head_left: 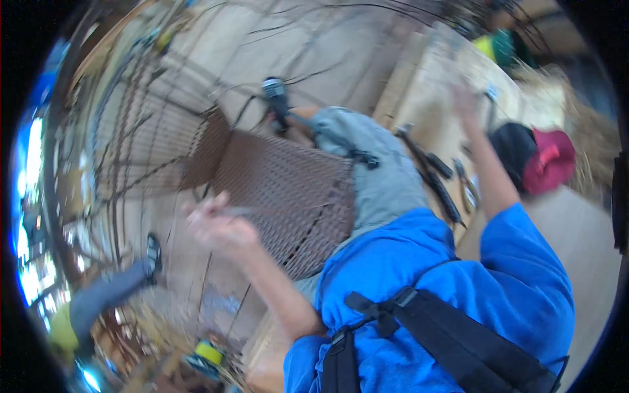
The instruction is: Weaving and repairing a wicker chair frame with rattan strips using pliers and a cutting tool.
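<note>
My left hand, palm partly turned up, is blurred by motion and holds a thin grey strip-like thing whose kind I cannot make out. Just right of it, a brown woven wicker piece, perhaps part of a chair, rests against my legs. My right hand reaches over the wooden bench and is smeared, so its fingers do not show clearly. Near that hand is a tool with a blue end. A long dark tool like a hammer and pliers lie closer to me on the bench.
A black and red cap sits right of my right forearm. Left of the woven piece stands a frame with strung strands. Another person's leg extends at lower left. Loose dark strands trail over the floor; a yellow roll lies below.
</note>
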`<state>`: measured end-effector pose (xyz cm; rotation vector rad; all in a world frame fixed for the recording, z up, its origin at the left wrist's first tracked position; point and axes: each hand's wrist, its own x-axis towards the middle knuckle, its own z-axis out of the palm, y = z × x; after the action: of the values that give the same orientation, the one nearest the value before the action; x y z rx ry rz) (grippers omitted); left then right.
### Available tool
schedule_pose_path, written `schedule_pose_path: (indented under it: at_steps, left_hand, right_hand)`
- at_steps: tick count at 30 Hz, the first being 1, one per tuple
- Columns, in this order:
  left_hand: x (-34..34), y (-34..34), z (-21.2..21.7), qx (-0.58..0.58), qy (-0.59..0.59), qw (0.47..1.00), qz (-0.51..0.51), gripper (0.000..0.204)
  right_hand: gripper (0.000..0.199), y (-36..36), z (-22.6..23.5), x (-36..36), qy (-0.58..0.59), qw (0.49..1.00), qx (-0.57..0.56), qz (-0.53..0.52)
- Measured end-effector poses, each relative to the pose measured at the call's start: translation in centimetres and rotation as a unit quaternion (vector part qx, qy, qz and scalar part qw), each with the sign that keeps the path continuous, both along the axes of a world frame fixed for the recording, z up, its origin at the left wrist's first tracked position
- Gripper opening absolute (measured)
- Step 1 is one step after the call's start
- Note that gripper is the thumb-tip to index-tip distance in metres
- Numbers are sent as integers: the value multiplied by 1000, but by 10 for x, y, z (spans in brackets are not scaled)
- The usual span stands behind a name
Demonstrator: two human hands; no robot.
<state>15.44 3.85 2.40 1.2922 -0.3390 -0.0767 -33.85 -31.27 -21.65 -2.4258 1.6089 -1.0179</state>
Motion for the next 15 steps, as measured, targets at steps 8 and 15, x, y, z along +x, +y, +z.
schedule_pose_path:
  at_steps: [8, 15]
  left_hand:
    - [-38, -12, -20, 26, 170, 981, -90, 13]
    - [-51, -30, -4, 36, 221, 959, -173, 18]
  right_hand:
    - [87, 14, 86, 42, 141, 816, 382, -410]
    - [96, -46, 51, -15, 70, 767, 351, -532]
